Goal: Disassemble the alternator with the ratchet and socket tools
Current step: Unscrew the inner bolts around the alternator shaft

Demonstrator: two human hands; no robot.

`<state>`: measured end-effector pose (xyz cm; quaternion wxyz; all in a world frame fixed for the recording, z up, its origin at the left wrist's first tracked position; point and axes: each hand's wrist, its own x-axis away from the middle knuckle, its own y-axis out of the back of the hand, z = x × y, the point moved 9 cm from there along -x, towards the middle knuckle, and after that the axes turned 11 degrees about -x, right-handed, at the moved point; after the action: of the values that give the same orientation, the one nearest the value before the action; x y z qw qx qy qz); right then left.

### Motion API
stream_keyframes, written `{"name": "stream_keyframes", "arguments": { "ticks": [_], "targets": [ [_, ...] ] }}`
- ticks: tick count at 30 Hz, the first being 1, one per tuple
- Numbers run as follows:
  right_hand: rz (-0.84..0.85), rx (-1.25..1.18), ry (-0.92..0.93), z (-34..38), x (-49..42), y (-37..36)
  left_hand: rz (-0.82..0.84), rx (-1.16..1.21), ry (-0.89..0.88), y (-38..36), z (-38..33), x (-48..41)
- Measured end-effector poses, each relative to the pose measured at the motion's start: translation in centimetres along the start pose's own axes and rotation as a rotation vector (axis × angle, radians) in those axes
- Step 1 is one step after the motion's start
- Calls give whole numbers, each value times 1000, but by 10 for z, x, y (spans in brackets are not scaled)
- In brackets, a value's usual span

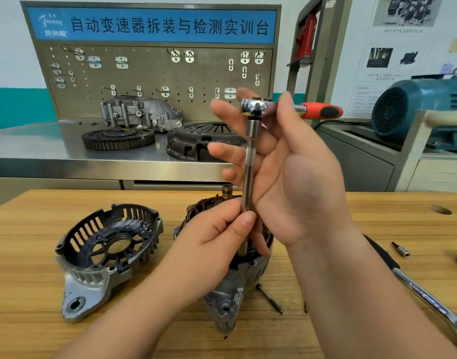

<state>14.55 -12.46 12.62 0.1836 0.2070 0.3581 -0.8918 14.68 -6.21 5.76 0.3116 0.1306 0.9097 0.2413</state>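
Wooden counter [28,255] held a black alternator cover [105,250]; steel counter [41,151] w/ grey pegboard [149,73] stood behind. Your L hand [214,237] pinched the chrome extension bar [249,172], R hand [294,172] gripped the red-handled ratchet [256,107].

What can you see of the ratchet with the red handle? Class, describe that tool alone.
The ratchet has a shiny chrome head and a red-and-black handle pointing right, level. A slim steel bar with a knurled band hangs upright from the head, down to the alternator; its tip is hidden. The right hand holds the head; the left hand pinches the bar low down.
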Motion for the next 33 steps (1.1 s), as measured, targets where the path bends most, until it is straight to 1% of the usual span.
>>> {"name": "stream_keyframes", "arguments": {
  "ticks": [3,5,7,9,12,14,16,19,23,25,28,31,33],
  "targets": [
    [-20,134,171,11,3,-2,-44,-23,18,3,1,0],
    [-1,193,276,20,6,-6,-47,-46,18,4,1,0],
    [22,201,308,24,7,-8,-38,-40,22,3,2,-1],
    [32,131,262,21,6,-9,-32,-6,17,3,2,-1],
    [3,3,114,11,3,-5,-15,26,15,1,2,2],
    [0,-29,23,4,1,-4,-5,52,25,0,2,2],
    [10,-23,-29,0,1,-3,0,53,17,-1,3,1],
    [-2,42,18,2,2,-1,-24,7,9,0,2,1],
    [-2,179,224,16,6,-6,-78,-12,22,4,2,2],
    [18,196,282,21,7,-9,-71,-23,22,3,2,1],
    [20,125,237,17,6,-8,-70,-10,11,2,3,2],
    [-8,3,112,10,3,-5,-48,53,0,1,4,3],
    [-17,-9,30,5,2,-2,-32,79,9,0,4,4]
  ]
}}
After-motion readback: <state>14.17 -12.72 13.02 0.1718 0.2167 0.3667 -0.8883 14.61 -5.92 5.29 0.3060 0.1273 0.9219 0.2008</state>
